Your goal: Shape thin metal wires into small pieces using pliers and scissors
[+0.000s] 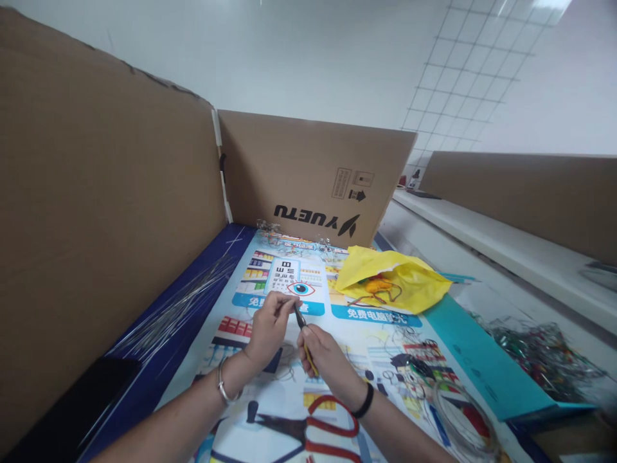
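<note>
My right hand (pixel 324 357) is wrapped round a pair of pliers (pixel 299 317) with yellow handles and dark jaws. The jaws point up and to the left, reaching the fingertips of my left hand (pixel 270 326). Thumb and forefinger of that left hand are pinched together at the plier tip; whatever lies between them is too small to make out. Below both hands, scissors (pixel 308 429) with red handles and dark blades lie on the printed sheet (pixel 315 328). Thin wire pieces are scattered on the sheet around the hands.
A yellow bag (pixel 419 283) with orange cord at its mouth lies at the back right. Long thin wires (pixel 176 302) lie along the left. A coil of wire (pixel 465 418) and a heap of coloured wire pieces (pixel 535 354) sit at right. Cardboard walls (pixel 299 161) stand left and behind.
</note>
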